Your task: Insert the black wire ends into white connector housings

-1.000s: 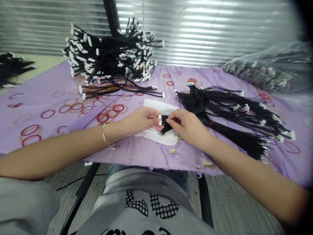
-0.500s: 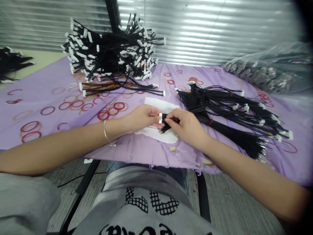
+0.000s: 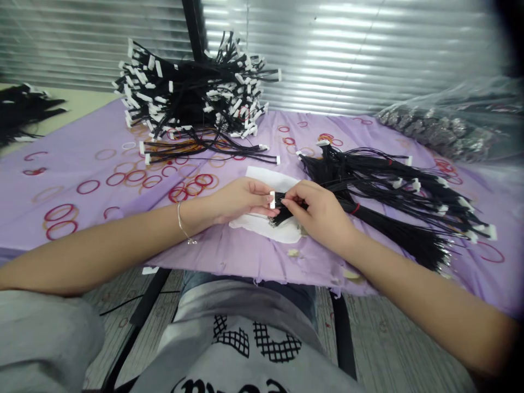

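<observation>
Between the fingers of my left hand (image 3: 241, 201) is a small white connector (image 3: 272, 200), held upright at the fingertips. Thin black wires (image 3: 280, 197) run from it toward my right hand (image 3: 317, 207), whose thumb and forefinger are pinched on a wire close to the connector. A bundle of black wires (image 3: 401, 234) with bare metal ends, tied by a red band, passes under my right hand; more of its metal tips show just below the connector. Both hands are above a white paper sheet (image 3: 282, 233). Which wire my right fingers pinch is too small to tell.
A big pile of black cables with white connectors (image 3: 188, 90) stands at the back. Finished-looking cables (image 3: 380, 169) lie to the right, near a clear plastic bag of metal parts (image 3: 438, 131). Red and orange rubber bands (image 3: 135, 176) are scattered over the purple cloth (image 3: 229, 262).
The whole view has shifted slightly, so everything appears a little lower and to the right. My left hand keeps the connector; my right fingers stay pinched close to it.
</observation>
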### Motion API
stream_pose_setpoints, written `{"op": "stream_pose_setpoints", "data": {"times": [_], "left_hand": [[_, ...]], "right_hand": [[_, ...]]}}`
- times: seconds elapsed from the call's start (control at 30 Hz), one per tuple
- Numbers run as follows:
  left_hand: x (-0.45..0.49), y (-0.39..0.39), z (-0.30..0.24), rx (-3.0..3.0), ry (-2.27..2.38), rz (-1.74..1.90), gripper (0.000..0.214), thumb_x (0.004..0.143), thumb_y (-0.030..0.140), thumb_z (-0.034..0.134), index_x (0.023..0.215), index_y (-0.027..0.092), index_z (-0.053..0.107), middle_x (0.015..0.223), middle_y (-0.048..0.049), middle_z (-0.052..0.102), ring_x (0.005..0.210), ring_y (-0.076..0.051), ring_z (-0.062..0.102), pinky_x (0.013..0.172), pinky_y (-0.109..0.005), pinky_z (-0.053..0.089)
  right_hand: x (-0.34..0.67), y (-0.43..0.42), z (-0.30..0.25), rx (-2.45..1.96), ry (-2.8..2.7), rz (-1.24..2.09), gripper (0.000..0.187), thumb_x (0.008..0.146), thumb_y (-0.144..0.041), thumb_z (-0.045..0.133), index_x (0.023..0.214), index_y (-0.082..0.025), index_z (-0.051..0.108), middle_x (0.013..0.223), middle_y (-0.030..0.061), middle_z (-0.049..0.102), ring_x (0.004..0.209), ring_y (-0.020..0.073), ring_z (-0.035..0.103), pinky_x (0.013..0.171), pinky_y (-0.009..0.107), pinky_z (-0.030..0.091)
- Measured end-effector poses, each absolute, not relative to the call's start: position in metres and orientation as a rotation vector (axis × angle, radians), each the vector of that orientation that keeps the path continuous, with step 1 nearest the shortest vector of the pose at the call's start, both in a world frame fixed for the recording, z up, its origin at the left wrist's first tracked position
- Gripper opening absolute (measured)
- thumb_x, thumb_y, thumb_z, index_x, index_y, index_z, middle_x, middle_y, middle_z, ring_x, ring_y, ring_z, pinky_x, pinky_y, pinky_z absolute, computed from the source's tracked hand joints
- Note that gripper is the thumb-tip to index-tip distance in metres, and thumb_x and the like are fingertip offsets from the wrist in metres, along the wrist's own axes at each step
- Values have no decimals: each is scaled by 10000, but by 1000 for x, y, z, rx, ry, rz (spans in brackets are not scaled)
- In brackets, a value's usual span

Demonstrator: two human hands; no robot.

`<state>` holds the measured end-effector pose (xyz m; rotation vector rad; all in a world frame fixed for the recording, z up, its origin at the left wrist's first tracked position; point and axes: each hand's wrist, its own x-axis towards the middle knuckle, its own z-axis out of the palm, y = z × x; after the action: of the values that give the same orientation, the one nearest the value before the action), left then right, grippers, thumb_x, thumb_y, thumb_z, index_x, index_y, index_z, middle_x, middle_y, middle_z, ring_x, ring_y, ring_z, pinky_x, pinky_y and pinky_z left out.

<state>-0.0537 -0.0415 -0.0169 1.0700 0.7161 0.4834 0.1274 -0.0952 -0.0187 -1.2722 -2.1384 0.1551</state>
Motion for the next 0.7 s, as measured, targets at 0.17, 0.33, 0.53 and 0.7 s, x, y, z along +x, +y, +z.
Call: {"op": "stream_pose_setpoints", "data": {"times": [0.17, 0.33, 0.53, 0.7], "left_hand": [[-57, -36, -23, 1061, 645, 463, 81, 764, 63, 597, 831, 37, 635, 774, -68, 659, 721, -121, 659, 802, -246, 522], [-53, -39, -20, 1076, 669, 479, 75, 799, 62, 546, 811, 50, 619, 756, -60, 654, 689, -105, 656, 782, -234, 525], [-50, -44, -10, 1072, 740, 477, 138, 777, -22, 499, 831, 56, 599, 723, -56, 655, 644, -95, 650, 729, -216, 523], [-51, -44, -10, 1051, 749, 478, 132, 749, -30, 526, 838, 49, 585, 749, -64, 657, 635, -100, 646, 728, -235, 522]], "right_hand": [[125, -94, -22, -1212, -2238, -47, 94, 843, -136, 497, 792, -113, 573, 811, 77, 567, 778, 167, 515, 751, 307, 425], [126, -92, -17, -1198, -2214, -37, 74, 832, -146, 523, 801, -111, 580, 816, 68, 548, 768, 149, 508, 726, 286, 434], [132, -94, -12, -1139, -2288, -129, 84, 811, -149, 543, 794, -115, 618, 825, 62, 536, 800, 152, 501, 750, 309, 426], [134, -94, -14, -1183, -2257, -115, 103, 807, -168, 553, 806, -113, 640, 826, 69, 547, 788, 153, 507, 743, 307, 434]]}}
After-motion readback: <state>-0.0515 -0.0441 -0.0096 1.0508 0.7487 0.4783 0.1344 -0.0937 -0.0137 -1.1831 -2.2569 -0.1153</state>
